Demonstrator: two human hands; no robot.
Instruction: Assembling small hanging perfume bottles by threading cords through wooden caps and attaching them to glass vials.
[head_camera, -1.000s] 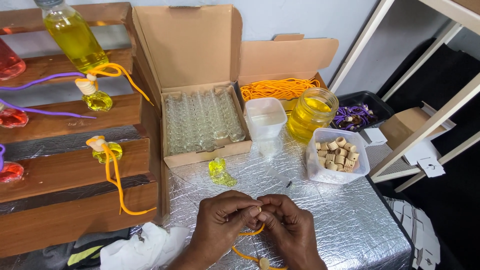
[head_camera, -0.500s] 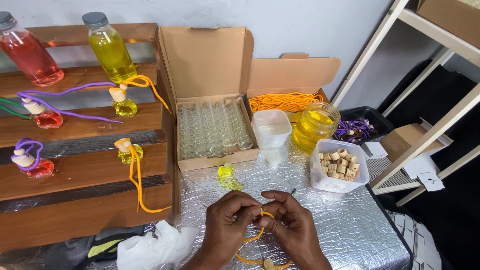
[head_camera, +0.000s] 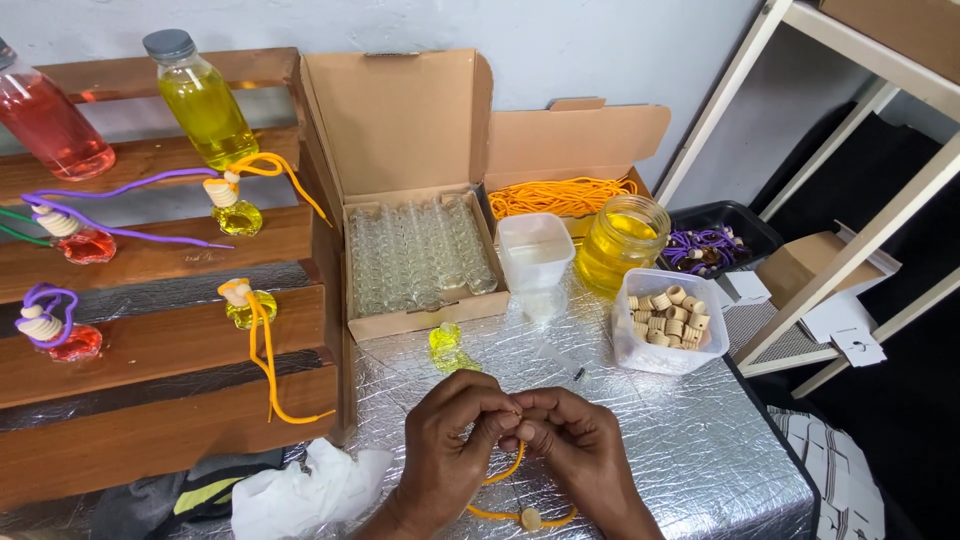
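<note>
Hands met low in the head view, at about six o'clock over the foil-covered table: the left hand and the right hand were both curled nearly shut, their fingertips pinched together on an orange cord. That cord looped down from the pinch toward the near edge, and a small wooden bead already sat on it below the hands, so the threading looked part done, while whatever the fingers were working at the cord's end was hidden between them. Just past the hands, at twelve o'clock, a small filled yellow bottle stood on the foil with no cord or cap on it that I could make out, and it seemed the piece awaiting this cord. At ten o'clock, the wooden shelves carried finished pieces: yellow and red little bottles with wooden caps and orange or purple cords, such as one corded yellow bottle. Much looked left to do: a cardboard box of empty glass bottles at twelve o'clock, a tub of wooden caps at two o'clock, a jar of yellow liquid and a box of orange cord beyond.
</note>
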